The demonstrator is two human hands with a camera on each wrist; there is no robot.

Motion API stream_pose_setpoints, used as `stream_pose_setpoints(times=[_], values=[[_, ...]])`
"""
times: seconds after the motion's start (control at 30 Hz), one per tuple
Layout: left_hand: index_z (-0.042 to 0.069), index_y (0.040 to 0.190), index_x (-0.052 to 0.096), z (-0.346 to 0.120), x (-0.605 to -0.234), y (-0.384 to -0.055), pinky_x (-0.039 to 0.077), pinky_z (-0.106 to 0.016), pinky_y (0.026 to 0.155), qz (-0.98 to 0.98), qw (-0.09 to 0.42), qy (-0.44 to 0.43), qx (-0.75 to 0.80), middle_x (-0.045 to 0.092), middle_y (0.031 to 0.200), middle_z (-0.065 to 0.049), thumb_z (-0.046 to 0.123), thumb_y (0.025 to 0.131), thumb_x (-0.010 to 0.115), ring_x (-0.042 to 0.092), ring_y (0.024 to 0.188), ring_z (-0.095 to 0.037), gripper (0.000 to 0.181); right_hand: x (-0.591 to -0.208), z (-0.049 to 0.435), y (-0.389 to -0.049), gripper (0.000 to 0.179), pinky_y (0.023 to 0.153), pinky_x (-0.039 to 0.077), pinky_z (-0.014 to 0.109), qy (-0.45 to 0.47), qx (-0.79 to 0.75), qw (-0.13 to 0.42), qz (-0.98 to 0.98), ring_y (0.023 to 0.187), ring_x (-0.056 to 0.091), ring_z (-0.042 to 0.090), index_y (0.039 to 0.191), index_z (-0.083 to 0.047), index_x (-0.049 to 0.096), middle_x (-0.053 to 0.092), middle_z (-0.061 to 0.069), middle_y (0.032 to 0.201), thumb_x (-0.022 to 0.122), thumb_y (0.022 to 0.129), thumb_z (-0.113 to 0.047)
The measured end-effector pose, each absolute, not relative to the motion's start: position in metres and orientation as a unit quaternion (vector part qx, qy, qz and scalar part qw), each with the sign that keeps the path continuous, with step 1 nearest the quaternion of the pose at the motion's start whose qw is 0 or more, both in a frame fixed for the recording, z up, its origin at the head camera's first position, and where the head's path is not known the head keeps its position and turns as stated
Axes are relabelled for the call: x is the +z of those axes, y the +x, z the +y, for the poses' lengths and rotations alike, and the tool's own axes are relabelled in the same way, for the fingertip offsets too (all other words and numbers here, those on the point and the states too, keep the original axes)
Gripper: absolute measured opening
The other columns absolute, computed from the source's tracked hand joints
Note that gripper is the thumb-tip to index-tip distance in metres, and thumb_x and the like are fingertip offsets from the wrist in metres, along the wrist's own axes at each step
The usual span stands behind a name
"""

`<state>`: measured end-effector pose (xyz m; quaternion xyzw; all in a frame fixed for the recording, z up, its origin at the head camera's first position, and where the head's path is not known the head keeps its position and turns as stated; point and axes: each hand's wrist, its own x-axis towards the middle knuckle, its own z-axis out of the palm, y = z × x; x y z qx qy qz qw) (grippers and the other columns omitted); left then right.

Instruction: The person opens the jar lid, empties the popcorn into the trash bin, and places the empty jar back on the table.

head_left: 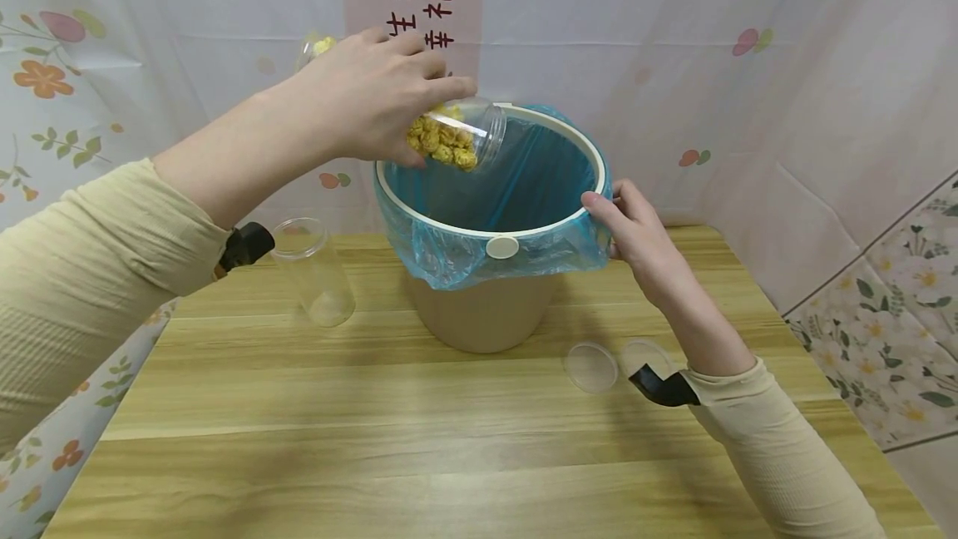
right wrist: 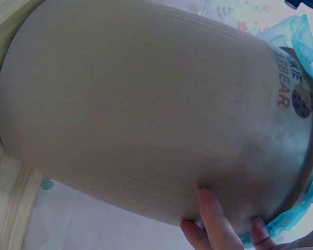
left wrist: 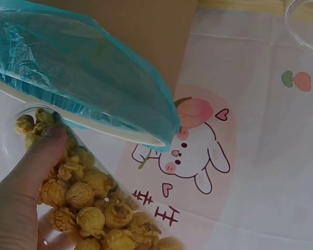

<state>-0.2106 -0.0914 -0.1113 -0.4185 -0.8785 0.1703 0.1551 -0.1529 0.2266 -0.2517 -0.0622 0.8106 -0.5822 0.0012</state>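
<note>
My left hand [head_left: 382, 94] grips a clear plastic jar [head_left: 490, 127] of yellow popcorn [head_left: 446, 142]. The jar lies tilted on its side, its open mouth over the rim of a beige trash can [head_left: 482, 314]. In the left wrist view popcorn [left wrist: 88, 192] fills much of the jar, some of it close to the mouth. A blue trash bag [head_left: 441, 256] lines the can and hangs over its edge, under a white ring. On the can's right side my right hand [head_left: 636, 231] holds the rim, thumb on top; its fingers [right wrist: 214, 219] touch the outer wall.
A second clear jar [head_left: 314, 281], lidless, stands left of the can on the wooden table [head_left: 389, 439]. Two clear round lids, one of them the nearer lid [head_left: 591, 367], lie to the can's right. A patterned curtain [head_left: 247, 106] hangs close behind.
</note>
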Motion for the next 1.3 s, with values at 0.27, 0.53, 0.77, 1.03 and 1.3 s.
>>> stream_pose_setpoints(times=[0.27, 0.53, 0.77, 1.03, 1.3], values=[[0.015, 0.151, 0.046, -0.0892, -0.1111, -0.2101, 0.049, -0.062, 0.093, -0.872, 0.157, -0.424, 0.188, 0.059, 0.133, -0.019, 0.042, 0.078, 0.086, 0.053, 0.121, -0.043, 0.088, -0.2519, 0.2266, -0.1527, 0.031, 0.072, 0.051, 0.026, -0.061, -0.582, 0.001, 0.811, 0.081, 0.061, 0.009, 0.107, -0.019, 0.045, 0.057, -0.004, 0.097, 0.050, 0.104, -0.049], [0.015, 0.152, 0.045, -0.0890, -0.1112, -0.2102, 0.048, -0.062, 0.096, -0.870, 0.160, -0.421, 0.202, 0.056, 0.137, -0.020, 0.041, 0.077, 0.087, 0.052, 0.124, -0.044, 0.089, -0.2529, 0.2264, -0.1538, 0.029, 0.070, 0.050, 0.025, -0.065, -0.588, 0.000, 0.806, 0.080, 0.060, 0.009, 0.108, -0.019, 0.045, 0.057, -0.004, 0.098, 0.051, 0.104, -0.048], [0.015, 0.152, 0.044, -0.0884, -0.1118, -0.2113, 0.048, -0.063, 0.098, -0.869, 0.159, -0.418, 0.213, 0.056, 0.137, -0.021, 0.040, 0.077, 0.087, 0.052, 0.125, -0.044, 0.090, -0.2539, 0.2261, -0.1546, 0.030, 0.073, 0.053, 0.027, -0.067, -0.589, 0.001, 0.805, 0.081, 0.062, 0.009, 0.109, -0.019, 0.045, 0.057, -0.003, 0.099, 0.051, 0.104, -0.048], [0.016, 0.150, 0.045, -0.0896, -0.1125, -0.2099, 0.049, -0.060, 0.095, -0.865, 0.165, -0.423, 0.214, 0.059, 0.132, -0.018, 0.037, 0.078, 0.086, 0.053, 0.121, -0.042, 0.085, -0.2540, 0.2253, -0.1540, 0.029, 0.073, 0.052, 0.027, -0.065, -0.587, 0.000, 0.807, 0.081, 0.062, 0.009, 0.109, -0.019, 0.045, 0.057, -0.003, 0.099, 0.050, 0.104, -0.048], [0.016, 0.148, 0.048, -0.0898, -0.1130, -0.2108, 0.048, -0.056, 0.091, -0.856, 0.181, -0.434, 0.216, 0.061, 0.127, -0.017, 0.036, 0.076, 0.089, 0.053, 0.114, -0.041, 0.085, -0.2534, 0.2251, -0.1541, 0.029, 0.071, 0.050, 0.026, -0.064, -0.588, -0.001, 0.807, 0.078, 0.059, 0.008, 0.108, -0.019, 0.045, 0.057, -0.005, 0.095, 0.051, 0.104, -0.047]])
